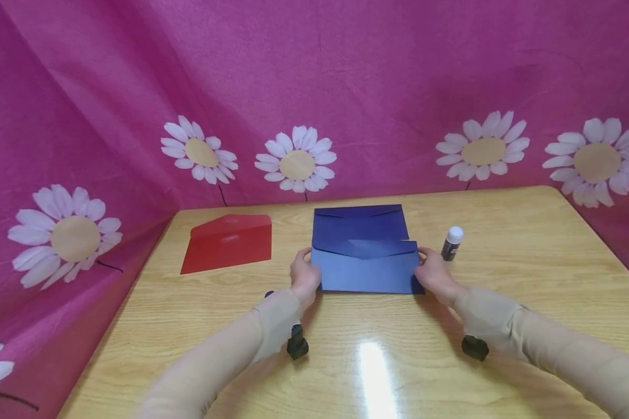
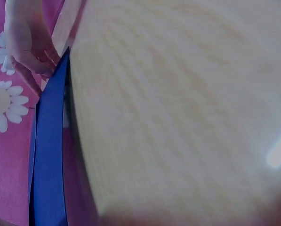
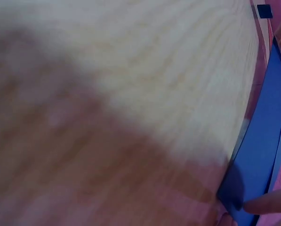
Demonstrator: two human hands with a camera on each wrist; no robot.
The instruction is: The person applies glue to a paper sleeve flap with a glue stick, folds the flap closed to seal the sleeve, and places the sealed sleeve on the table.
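Observation:
A blue envelope (image 1: 368, 276) with a pointed flap is held by its two short sides, tilted just above the table. My left hand (image 1: 305, 279) pinches its left edge, and my right hand (image 1: 436, 274) grips the right edge. Behind it, partly covered, lies a darker blue envelope (image 1: 357, 224) with its flap folded down. In the left wrist view the held envelope (image 2: 51, 141) appears nearly edge-on, with the right hand (image 2: 31, 44) at its far end. From the right wrist, a finger (image 3: 267, 202) rests on the face of the envelope (image 3: 260, 127).
To the left lies a red envelope (image 1: 230, 250) with its flap raised. A glue stick (image 1: 452, 243) with a white cap stands right of my right hand. The wooden table (image 1: 545, 302) backs onto a pink cloth (image 1: 377, 87) printed with daisies.

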